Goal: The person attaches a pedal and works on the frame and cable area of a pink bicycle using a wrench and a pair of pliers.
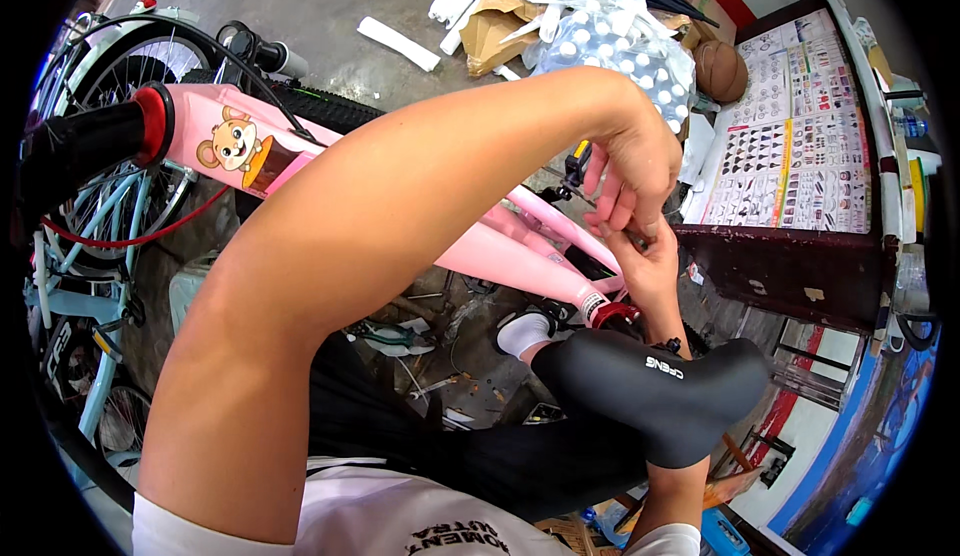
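Observation:
A pink bicycle frame (510, 256) with a cartoon mouse sticker (238, 144) lies across in front of me. Over its top tube reaches my left arm, and my left hand (638, 171) hangs beyond it, wrist bent and fingers curled down. My right arm passes beneath the black saddle (650, 386). My right hand (648, 258) is closed, palm up, its fingertips meeting those of my left hand behind the seat tube. Whatever lies between the fingertips is too small or hidden to make out. A red seat clamp (615, 314) sits below the saddle, near my right wrist.
Another bicycle, light blue (100, 306), stands at the left. Pliers (392, 336) and loose tools lie on the floor below the frame. Bubble wrap (610, 46), cardboard (493, 28) and a basketball (720, 71) are at the back. A dark cabinet (780, 274) with a printed top stands right.

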`<action>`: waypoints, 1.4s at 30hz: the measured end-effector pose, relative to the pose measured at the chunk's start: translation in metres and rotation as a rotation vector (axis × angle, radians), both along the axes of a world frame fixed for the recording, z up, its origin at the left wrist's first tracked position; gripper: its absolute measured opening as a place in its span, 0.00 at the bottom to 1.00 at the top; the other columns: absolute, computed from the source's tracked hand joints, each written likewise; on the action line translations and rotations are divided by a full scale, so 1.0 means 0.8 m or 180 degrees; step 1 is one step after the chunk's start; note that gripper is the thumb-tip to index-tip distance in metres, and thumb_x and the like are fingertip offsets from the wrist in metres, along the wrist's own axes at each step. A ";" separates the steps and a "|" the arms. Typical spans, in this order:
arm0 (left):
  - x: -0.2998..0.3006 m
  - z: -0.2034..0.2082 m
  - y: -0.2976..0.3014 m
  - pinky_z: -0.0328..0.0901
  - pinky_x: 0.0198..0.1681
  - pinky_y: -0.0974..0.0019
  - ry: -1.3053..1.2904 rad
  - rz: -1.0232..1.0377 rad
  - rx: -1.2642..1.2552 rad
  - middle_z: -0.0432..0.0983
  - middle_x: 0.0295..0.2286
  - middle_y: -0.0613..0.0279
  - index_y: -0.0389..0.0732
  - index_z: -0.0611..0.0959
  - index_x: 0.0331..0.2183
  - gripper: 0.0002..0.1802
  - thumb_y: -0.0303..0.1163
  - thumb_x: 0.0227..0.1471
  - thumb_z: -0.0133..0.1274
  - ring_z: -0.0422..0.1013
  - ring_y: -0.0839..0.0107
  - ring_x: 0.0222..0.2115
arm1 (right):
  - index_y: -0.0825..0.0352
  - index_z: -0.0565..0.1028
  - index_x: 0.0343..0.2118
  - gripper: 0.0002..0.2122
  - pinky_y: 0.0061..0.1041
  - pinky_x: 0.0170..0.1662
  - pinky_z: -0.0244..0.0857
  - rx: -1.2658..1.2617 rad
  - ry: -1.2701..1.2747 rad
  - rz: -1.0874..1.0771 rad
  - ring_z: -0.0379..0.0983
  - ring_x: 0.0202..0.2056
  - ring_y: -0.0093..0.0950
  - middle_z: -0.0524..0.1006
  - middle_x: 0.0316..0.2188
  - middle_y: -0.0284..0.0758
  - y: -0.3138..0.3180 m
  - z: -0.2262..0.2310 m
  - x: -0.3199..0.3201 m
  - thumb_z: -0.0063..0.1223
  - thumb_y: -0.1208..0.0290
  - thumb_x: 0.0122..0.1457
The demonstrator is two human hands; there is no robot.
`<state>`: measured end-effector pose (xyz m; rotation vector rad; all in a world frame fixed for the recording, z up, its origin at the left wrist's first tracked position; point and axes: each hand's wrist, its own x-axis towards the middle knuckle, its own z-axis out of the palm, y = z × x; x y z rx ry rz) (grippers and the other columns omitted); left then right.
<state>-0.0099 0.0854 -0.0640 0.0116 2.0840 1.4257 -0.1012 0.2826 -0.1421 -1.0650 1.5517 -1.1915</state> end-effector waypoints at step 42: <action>0.020 -0.212 -0.010 0.65 0.42 0.53 -0.0504 0.0008 -0.1795 0.79 0.36 0.55 0.43 0.83 0.41 0.19 0.30 0.45 0.47 0.70 0.61 0.34 | 0.69 0.81 0.30 0.08 0.40 0.39 0.70 0.0524 0.2478 0.0767 0.77 0.34 0.47 0.79 0.29 0.48 -0.071 -0.080 -0.011 0.52 0.74 0.50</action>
